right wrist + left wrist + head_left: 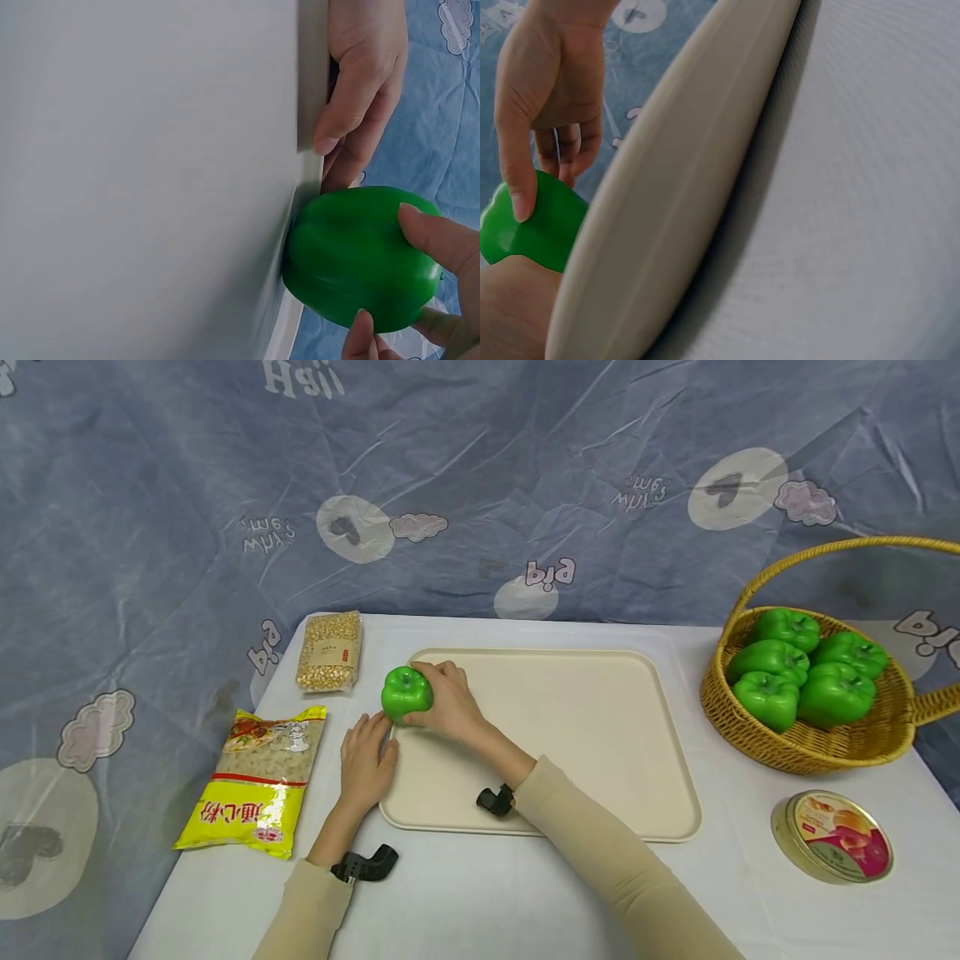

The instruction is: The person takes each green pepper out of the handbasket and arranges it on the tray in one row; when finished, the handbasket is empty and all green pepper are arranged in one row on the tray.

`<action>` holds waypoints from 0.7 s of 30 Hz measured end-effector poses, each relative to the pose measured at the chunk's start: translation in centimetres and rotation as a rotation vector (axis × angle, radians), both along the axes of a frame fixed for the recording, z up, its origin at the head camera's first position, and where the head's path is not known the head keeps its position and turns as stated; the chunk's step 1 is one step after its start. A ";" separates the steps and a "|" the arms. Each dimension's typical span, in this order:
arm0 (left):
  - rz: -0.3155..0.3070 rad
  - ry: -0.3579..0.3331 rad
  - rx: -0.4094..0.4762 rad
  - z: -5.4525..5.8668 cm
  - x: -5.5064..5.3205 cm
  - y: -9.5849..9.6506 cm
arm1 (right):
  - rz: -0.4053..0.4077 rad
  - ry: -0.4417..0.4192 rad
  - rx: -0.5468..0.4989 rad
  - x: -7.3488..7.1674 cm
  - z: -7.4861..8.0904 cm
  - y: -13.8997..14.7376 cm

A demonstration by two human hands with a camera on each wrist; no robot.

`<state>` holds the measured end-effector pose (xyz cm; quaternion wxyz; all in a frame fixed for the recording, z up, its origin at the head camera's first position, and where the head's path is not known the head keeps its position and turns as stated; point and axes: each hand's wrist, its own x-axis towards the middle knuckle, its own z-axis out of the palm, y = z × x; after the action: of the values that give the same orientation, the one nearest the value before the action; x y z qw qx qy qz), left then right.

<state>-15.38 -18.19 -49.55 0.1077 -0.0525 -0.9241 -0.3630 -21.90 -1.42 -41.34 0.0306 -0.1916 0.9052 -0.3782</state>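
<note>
A glossy green bell pepper [406, 693] is at the upper left edge of the beige tray [555, 743]. My right hand [450, 700] holds it between thumb and fingers; the right wrist view shows the thumb on one side of the pepper [360, 259] and fingertips on the other. Along the tray's left rim lies my left hand [367, 762], its fingers fairly straight and its thumb by the rim. Its fingertips are close to the pepper; whether they touch it I cannot tell. In the left wrist view, only a part of the left hand [517, 311] shows.
At the right stands a wicker basket [795, 758] with several green bell peppers [836, 693]. A round tin [832, 837] sits in front of it. Left of the tray lie a bag of yellow kernels [330, 652] and a yellow pasta bag [255, 781]. A patterned curtain [480, 485] hangs behind.
</note>
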 end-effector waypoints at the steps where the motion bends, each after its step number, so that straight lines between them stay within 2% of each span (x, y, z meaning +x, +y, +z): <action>1: 0.000 0.001 0.000 0.0 0.0 0.0 | 0.002 0.002 0.002 0.0 0.0 0.0; 8: 0.009 0.018 -0.003 -0.1 -0.1 0.1 | 0.011 0.009 0.021 0.0 -0.1 0.3; 14: 0.009 -0.003 0.000 -0.2 -0.1 0.1 | 0.020 0.008 0.020 0.2 0.0 0.7; 21: 0.006 -0.001 -0.011 -0.2 -0.1 0.0 | 0.017 0.003 -0.016 0.7 0.8 1.7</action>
<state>-15.48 -18.19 -49.79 0.1080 -0.0502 -0.9263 -0.3574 -21.16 0.27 -40.59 0.0310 -0.1999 0.9004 -0.3851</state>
